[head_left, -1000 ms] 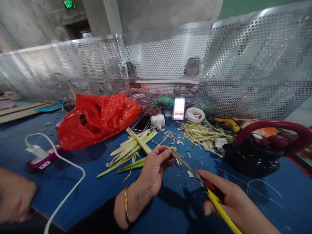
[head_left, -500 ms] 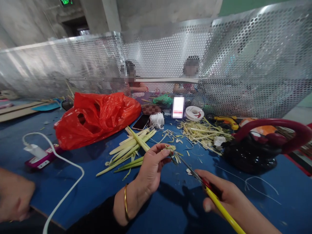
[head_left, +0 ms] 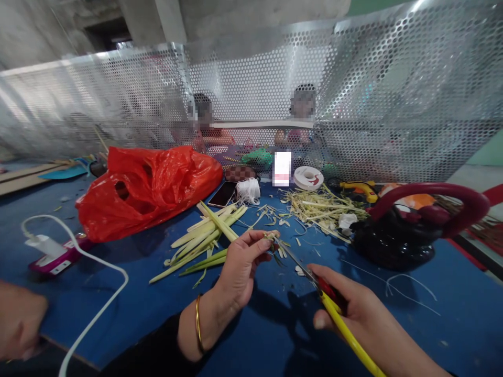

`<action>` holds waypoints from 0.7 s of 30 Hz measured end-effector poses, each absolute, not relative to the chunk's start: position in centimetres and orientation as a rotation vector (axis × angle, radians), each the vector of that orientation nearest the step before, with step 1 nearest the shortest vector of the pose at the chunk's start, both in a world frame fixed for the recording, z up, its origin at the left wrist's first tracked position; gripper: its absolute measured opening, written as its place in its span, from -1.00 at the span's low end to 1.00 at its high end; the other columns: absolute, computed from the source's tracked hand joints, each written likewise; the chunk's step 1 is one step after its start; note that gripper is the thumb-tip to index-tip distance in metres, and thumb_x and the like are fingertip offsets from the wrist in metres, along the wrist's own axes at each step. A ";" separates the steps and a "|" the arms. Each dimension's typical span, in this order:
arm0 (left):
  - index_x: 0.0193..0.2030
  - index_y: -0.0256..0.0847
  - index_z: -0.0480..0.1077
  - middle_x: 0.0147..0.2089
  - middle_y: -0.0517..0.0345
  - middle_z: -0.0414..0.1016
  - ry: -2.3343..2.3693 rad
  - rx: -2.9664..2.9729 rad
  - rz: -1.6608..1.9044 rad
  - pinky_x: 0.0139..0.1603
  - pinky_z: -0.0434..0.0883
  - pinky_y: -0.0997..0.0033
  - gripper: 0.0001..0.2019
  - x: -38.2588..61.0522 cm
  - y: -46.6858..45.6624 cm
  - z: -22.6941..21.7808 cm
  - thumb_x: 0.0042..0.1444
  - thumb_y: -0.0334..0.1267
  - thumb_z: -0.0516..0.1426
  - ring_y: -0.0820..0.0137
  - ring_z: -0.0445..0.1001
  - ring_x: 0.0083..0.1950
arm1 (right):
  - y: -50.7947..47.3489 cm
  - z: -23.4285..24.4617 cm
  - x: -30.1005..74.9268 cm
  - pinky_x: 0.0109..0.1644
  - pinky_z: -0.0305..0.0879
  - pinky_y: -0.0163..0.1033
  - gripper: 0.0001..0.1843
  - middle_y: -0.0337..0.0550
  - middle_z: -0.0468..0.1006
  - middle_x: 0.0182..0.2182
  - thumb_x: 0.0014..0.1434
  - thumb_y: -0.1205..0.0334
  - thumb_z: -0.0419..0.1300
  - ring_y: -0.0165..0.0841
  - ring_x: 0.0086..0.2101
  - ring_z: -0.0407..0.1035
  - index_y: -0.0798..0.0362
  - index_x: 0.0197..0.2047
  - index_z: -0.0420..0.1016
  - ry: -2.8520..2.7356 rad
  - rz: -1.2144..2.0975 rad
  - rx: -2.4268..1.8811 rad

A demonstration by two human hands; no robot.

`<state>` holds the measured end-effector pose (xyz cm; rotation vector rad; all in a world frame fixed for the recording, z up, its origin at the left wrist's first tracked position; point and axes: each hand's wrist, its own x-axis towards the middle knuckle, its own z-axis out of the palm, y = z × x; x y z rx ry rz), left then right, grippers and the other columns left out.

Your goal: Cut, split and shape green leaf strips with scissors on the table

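My left hand [head_left: 242, 267], with a gold bangle on the wrist, pinches a small pale-green bunch of plant pieces [head_left: 272, 236] between thumb and fingertips. In my right hand [head_left: 349, 303] are scissors [head_left: 334, 311] with red and yellow handles. Their narrow metal blades point up and left, and the tips reach the bunch; whether they cut into it I cannot tell. Just beyond my left hand lies a pile of long pale-green leaf strips [head_left: 204, 235] on the blue table [head_left: 259, 340]. Small trimmings lie around the bunch.
A red plastic bag [head_left: 149, 191] lies left, behind a purple power strip [head_left: 58, 259] with a white cable. At the back are a phone [head_left: 222, 194], string [head_left: 248, 191], a white spool [head_left: 308, 178] and straw-like scraps [head_left: 322, 207]. A black kettle [head_left: 396, 243] stands right. Another person's hand [head_left: 19, 319] rests left.
The whole view has shifted slightly, so things appear a little further left. Both hands keep nearly the same pose, with the scissors' tips still at the bunch.
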<state>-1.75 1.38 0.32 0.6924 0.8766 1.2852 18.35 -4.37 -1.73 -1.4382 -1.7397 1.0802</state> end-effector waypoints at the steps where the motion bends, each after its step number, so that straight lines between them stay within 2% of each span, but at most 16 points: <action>1: -0.42 -0.28 0.50 -0.32 0.10 0.59 0.878 0.695 1.282 -0.36 0.33 0.54 -0.86 -1.7 1.4 0.2 -0.16 -0.36 0.35 0.48 0.47 -0.36 | -4.4 -1.9 18.3 -0.28 0.42 -0.26 -0.39 -0.21 0.55 -0.30 -0.02 0.09 0.35 -0.34 -0.43 0.39 -0.07 0.13 0.41 -1.753 1.049 -1.453; 7: -0.44 -0.31 0.52 -0.35 0.08 0.58 0.901 0.720 1.231 -0.38 0.31 0.57 -0.83 -1.5 1.3 0.0 -0.19 -0.32 0.37 0.52 0.42 -0.39 | -4.8 -2.8 18.3 -0.31 0.45 -0.27 -0.38 -0.19 0.57 -0.23 0.03 0.16 0.31 -0.33 -0.41 0.44 -0.12 0.18 0.34 -1.876 0.827 -1.493; 12: -0.48 -0.31 0.52 -0.42 0.12 0.55 0.924 0.774 1.214 -0.41 0.26 0.60 -0.84 -1.4 1.3 0.1 -0.22 -0.32 0.37 0.55 0.36 -0.43 | -4.9 -2.4 18.2 -0.32 0.46 -0.24 -0.33 -0.18 0.56 -0.19 -0.01 0.10 0.35 -0.31 -0.39 0.45 -0.13 0.18 0.32 -1.959 0.693 -1.522; 16: -0.48 -0.31 0.51 -0.42 0.11 0.53 0.928 0.830 1.179 -0.39 0.26 0.58 -0.86 -1.5 1.4 -0.2 -0.19 -0.31 0.35 0.53 0.36 -0.41 | -4.9 -1.8 17.9 -0.37 0.44 -0.21 -0.36 -0.20 0.55 -0.28 0.02 -0.01 0.33 -0.30 -0.43 0.43 -0.10 0.15 0.32 -1.991 0.688 -1.521; 21: -0.46 -0.32 0.53 -0.37 0.07 0.55 0.923 0.883 1.133 -0.38 0.24 0.57 -0.87 -1.5 1.3 -0.1 -0.15 -0.31 0.33 0.53 0.36 -0.39 | -5.0 -1.6 17.7 -0.34 0.42 -0.22 -0.46 -0.21 0.54 -0.28 0.09 0.04 0.28 -0.31 -0.40 0.42 -0.08 0.13 0.32 -1.998 0.771 -1.469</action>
